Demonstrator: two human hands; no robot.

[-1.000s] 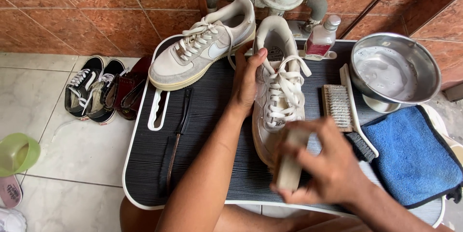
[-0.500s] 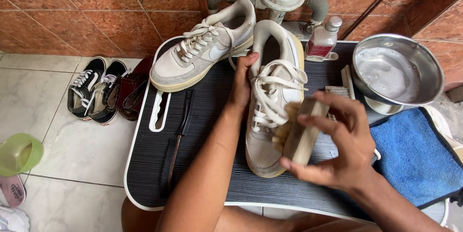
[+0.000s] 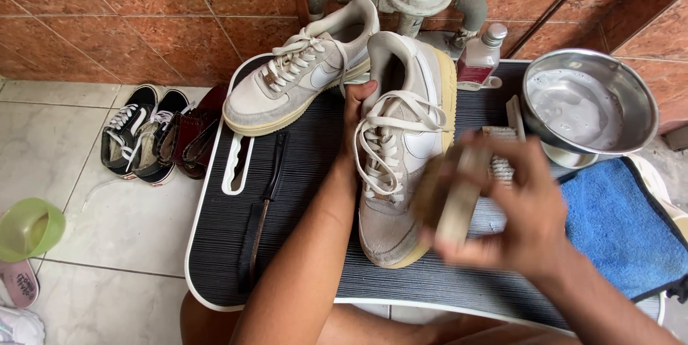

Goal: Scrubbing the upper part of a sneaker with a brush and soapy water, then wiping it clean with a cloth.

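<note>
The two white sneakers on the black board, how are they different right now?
The near sneaker is gripped by the left hand and brushed by the right hand; the far sneaker lies untouched. The near sneaker points toward the person; the far sneaker points left. Both are pale and laced.

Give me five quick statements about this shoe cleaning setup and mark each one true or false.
1. The left hand grips the sneaker by its collar. True.
2. The right hand holds a brush against the sneaker's side. True.
3. The metal bowl sits on the floor tiles. False: it stands at the black mat's right end.
4. The blue towel covers the second sneaker. False: the towel lies to the right, under the bowl's edge, and that sneaker lies uncovered.
5. A pair of dark shoes rests on the floor to the left. True.
</note>
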